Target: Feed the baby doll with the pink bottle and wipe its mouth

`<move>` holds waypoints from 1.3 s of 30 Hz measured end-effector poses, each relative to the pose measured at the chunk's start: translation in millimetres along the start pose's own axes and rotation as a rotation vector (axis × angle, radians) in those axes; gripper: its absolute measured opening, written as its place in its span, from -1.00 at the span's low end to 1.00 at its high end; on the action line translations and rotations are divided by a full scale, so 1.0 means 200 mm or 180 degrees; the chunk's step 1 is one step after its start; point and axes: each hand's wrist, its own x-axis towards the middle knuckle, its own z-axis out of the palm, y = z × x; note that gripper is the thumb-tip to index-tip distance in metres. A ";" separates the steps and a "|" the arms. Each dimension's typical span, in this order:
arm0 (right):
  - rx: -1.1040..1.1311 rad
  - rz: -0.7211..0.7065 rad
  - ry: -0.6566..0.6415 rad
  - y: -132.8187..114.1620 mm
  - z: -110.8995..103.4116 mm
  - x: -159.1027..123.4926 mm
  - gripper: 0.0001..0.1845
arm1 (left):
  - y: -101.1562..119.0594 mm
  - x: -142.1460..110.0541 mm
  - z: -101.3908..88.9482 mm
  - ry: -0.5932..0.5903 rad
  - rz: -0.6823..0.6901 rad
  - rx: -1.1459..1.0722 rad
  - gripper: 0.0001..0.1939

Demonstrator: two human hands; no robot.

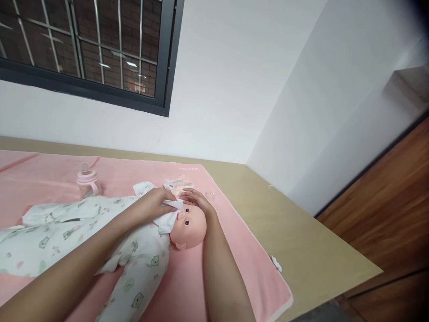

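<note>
A baby doll [192,228] lies on its back in a white sleepsuit [129,248] printed with green and pink figures. Its bald head points right, and white cloth covers its neck and chin. My left hand [154,205] reaches over the doll's chest, closed on a small white cloth [173,204] held against its face by the mouth. Cupped along the far side and crown of the head is my right hand [199,201], fingers stretched out and touching it. A clear plastic packet [177,185] lies just beyond the hands.
A pink baby bottle [89,181] stands on the pink mat [248,264], behind the doll's body. The mat covers much of a wooden tabletop [268,214]. A small white item [276,264] sits at the mat's right edge. Behind are a wall and a barred window [100,49].
</note>
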 end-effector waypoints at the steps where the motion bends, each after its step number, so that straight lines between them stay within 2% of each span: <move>1: 0.0018 -0.0004 -0.0004 0.00 0.00 0.00 -0.57 | 0.00 0.00 0.00 0.0027 0.0002 0.0021 -0.81; 6: -0.0124 -0.0097 -0.0082 -0.04 0.00 -0.04 -0.52 | -0.03 0.01 -0.02 0.0213 0.0035 0.0101 -0.79; 8: -0.0325 -0.0232 -0.0193 -0.10 0.01 -0.08 -0.51 | -0.05 0.01 -0.03 0.0309 0.0042 -0.0040 -0.77; 10: -0.0623 -0.0416 -0.0382 -0.19 0.05 -0.12 -0.54 | -0.05 0.01 -0.03 0.0609 0.0024 -0.0171 -0.73; 14: -0.1472 -0.0905 -0.0757 -0.42 0.23 -0.22 -0.60 | -0.05 0.01 -0.06 0.1518 0.0022 -0.0134 -0.59; 16: -0.1832 -0.1312 -0.0758 -0.51 0.35 -0.26 -0.60 | -0.05 0.00 -0.09 0.1703 0.0025 -0.0047 -0.58; 20: -0.2723 -0.1824 -0.0532 -0.57 0.53 -0.32 -0.71 | -0.08 -0.01 -0.14 0.1610 0.0023 0.0066 -0.60; 24: -0.3247 -0.1982 -0.0181 -0.56 0.58 -0.33 -0.81 | -0.11 -0.01 -0.16 0.1550 0.0059 0.0201 -0.63; 27: -0.3269 -0.2014 -0.0340 -0.56 0.59 -0.34 -0.70 | -0.12 -0.01 -0.17 0.1405 0.0082 0.0345 -0.65; 29: -0.3323 -0.1995 -0.0456 -0.57 0.60 -0.35 -0.72 | -0.12 -0.02 -0.18 0.1329 0.0096 0.0445 -0.66; 32: -0.3377 -0.1949 -0.0370 -0.58 0.62 -0.36 -0.89 | -0.12 -0.02 -0.18 0.1358 0.0079 0.0503 -0.68; 37: -0.2944 -0.1714 -0.0337 -0.58 0.61 -0.34 -0.86 | -0.12 -0.02 -0.20 0.1360 0.0167 0.0438 -0.66; 39: -0.2713 -0.1528 -0.0193 -0.57 0.59 -0.33 -0.86 | -0.12 -0.03 -0.22 0.1404 0.0136 0.0409 -0.60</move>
